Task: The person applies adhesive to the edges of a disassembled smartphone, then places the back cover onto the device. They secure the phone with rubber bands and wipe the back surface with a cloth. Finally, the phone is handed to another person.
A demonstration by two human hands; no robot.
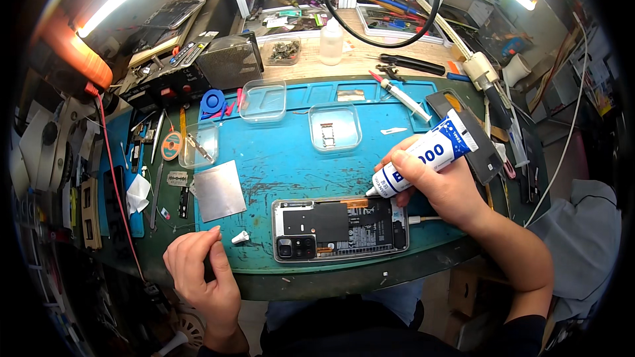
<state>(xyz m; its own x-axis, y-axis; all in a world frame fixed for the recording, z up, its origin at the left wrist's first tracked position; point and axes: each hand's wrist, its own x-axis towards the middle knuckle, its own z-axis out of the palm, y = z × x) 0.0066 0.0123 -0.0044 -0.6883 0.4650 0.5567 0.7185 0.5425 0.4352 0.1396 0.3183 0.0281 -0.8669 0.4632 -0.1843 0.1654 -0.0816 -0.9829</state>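
My right hand point(433, 175) is closed round a white and blue glue tube point(433, 152), tilted nozzle down. The nozzle tip sits at the far edge of an opened smartphone point(324, 219), near its right end; contact cannot be made out. The phone lies without its back cover, showing a black battery point(372, 226) and a camera module point(296, 246). My left hand point(204, 277) hangs by the mat's near edge, left of the phone. Its fingers are loosely bent, with nothing visible in them. Beside its fingertips lies a small white cap point(241, 237).
A white cable point(426, 218) reaches the phone's right end. Left of the phone lies a silvery square plate point(220, 192). Clear plastic trays point(335, 127) stand farther back. A syringe point(401, 97) and a dark phone cover point(486, 155) are at the right, a squeeze bottle point(331, 43) behind.
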